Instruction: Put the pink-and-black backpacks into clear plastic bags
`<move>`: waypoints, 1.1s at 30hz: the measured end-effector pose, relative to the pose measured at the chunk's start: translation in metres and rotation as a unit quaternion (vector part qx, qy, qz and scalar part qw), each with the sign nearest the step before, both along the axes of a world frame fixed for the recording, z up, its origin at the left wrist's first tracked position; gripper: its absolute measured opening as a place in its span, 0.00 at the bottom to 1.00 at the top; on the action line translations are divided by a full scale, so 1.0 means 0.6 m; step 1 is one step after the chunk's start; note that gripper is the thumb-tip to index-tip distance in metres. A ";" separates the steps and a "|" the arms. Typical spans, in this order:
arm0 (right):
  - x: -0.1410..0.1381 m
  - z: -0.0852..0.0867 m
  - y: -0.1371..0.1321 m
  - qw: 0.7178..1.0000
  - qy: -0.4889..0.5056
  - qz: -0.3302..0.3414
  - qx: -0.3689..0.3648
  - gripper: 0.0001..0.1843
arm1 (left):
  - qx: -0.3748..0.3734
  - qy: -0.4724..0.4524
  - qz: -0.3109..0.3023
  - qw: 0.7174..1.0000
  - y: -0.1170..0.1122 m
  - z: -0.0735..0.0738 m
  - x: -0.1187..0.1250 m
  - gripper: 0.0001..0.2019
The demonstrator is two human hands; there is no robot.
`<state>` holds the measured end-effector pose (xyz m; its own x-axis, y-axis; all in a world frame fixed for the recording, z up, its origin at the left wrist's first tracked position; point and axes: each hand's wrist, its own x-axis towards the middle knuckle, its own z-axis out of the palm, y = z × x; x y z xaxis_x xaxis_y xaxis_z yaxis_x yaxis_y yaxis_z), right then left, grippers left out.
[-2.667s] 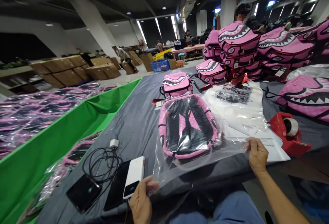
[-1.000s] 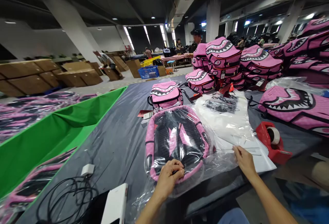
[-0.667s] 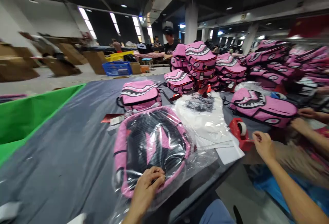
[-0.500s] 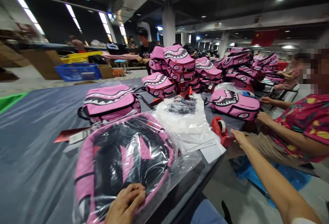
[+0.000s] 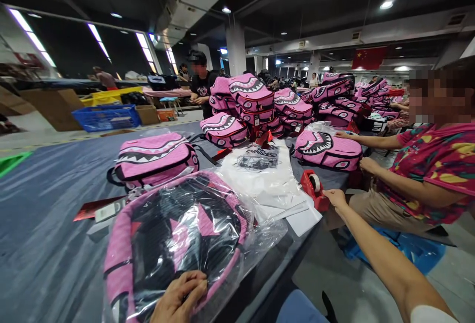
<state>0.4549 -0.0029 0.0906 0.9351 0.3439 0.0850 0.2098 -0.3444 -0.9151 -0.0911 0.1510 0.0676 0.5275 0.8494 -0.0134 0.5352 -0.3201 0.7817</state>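
A pink and black backpack (image 5: pixel 118 258) lies back side up inside a clear plastic bag (image 5: pixel 260 236) at the table's near edge. My left hand (image 5: pixel 181 293) is closed, its fingers pinching the plastic over the lower part of the backpack. To the right stands a red tape dispenser (image 5: pixel 307 184) with a pale tape roll (image 5: pixel 315 182). At its front end my right hand (image 5: pixel 336 198) is closed, thumb and forefinger pinched at the tape; the strip itself hardly shows. White printed plastic bags (image 5: pixel 256 179) lie between the wrapped backpack and the dispenser.
Another pink backpack (image 5: pixel 158 157) with a toothed-mouth print lies behind, near red and white tags (image 5: pixel 109 210). Stacked backpacks (image 5: pixel 252 100) fill the table's far side. At right a seated co-worker (image 5: pixel 438 169) handles a backpack (image 5: pixel 330 151). A blue plastic sheet (image 5: pixel 415 253) lies below.
The view has shifted slightly, so the scene sits a little further left. Both hands keep their places at the wrapped backpack and the dispenser. The co-worker's far hand has moved over the backpack.
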 end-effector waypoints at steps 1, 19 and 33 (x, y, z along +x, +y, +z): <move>-0.004 0.003 -0.006 1.000 -0.001 0.004 0.014 0.15 | 0.000 -0.001 0.002 1.000 0.001 -0.001 0.000 0.24; -0.358 0.091 0.047 0.751 0.301 0.565 0.161 0.27 | 0.013 -0.051 0.049 0.997 -0.049 0.068 0.035 0.16; -0.491 0.120 0.325 0.496 -0.330 0.758 -0.267 0.19 | 0.015 -0.005 0.047 0.999 -0.052 0.073 0.043 0.14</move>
